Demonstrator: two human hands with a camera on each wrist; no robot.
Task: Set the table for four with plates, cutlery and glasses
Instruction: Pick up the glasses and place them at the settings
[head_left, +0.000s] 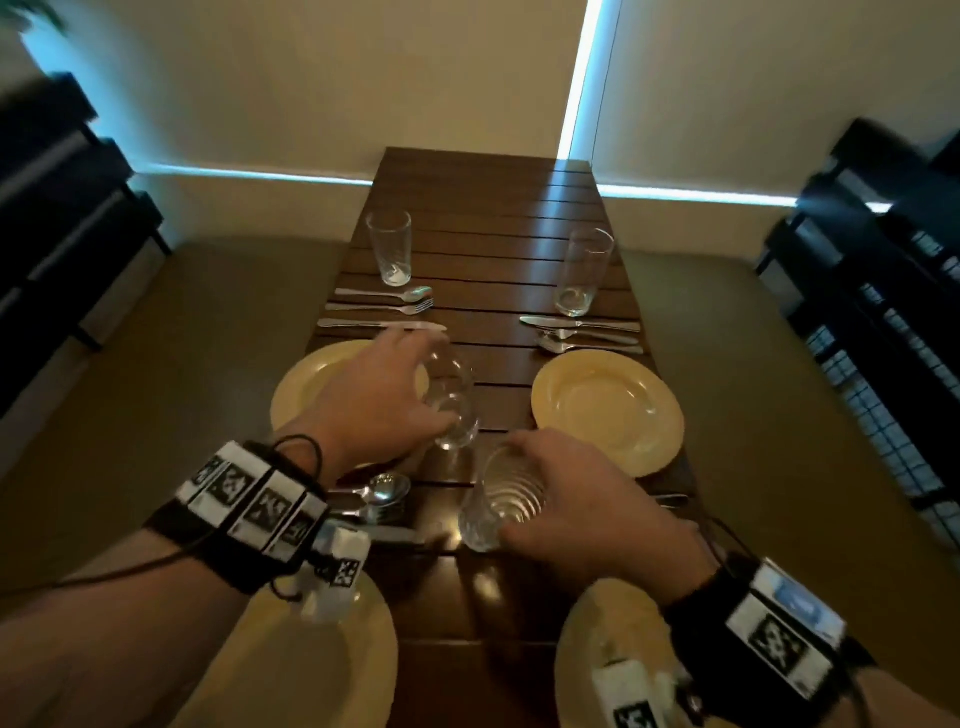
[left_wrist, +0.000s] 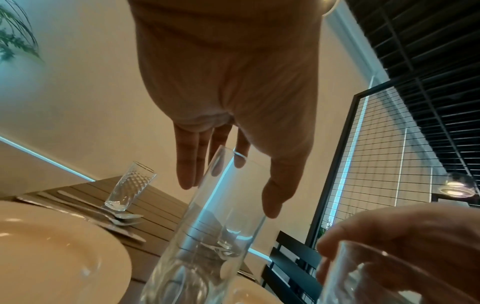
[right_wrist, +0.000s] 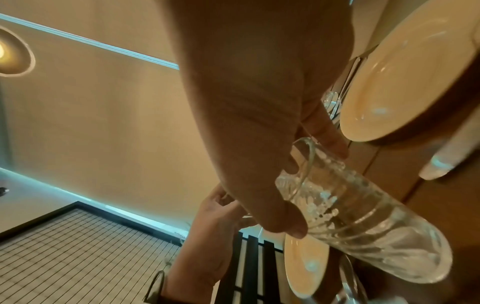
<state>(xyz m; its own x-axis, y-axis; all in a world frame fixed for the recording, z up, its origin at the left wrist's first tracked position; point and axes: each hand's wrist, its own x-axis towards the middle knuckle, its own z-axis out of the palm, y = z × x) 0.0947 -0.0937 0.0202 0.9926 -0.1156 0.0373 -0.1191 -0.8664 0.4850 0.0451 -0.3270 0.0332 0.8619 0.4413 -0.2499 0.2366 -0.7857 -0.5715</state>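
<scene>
On the dark slatted wooden table (head_left: 493, 239) my left hand (head_left: 431, 382) is spread over the top of a plain clear glass (head_left: 457, 415) standing between the two far plates. In the left wrist view the left hand (left_wrist: 228, 195) has nearly straight fingers (left_wrist: 185, 164) behind the plain glass's (left_wrist: 207, 226) rim, the thumb beside it. My right hand (head_left: 511, 493) grips a ribbed glass (head_left: 498, 512) near its rim, at the table's middle. The right wrist view shows my right hand's (right_wrist: 315, 191) thumb and fingers curled round the ribbed glass (right_wrist: 363, 226).
Yellow plates lie at the far left (head_left: 306, 384), far right (head_left: 608, 410), near left (head_left: 311, 670) and near right (head_left: 582, 670). Cutlery (head_left: 384, 309) and a glass (head_left: 389, 254) sit past the far left plate, likewise cutlery (head_left: 582, 332) and a glass (head_left: 582, 270) on the right. A spoon (head_left: 387, 488) lies under my left wrist.
</scene>
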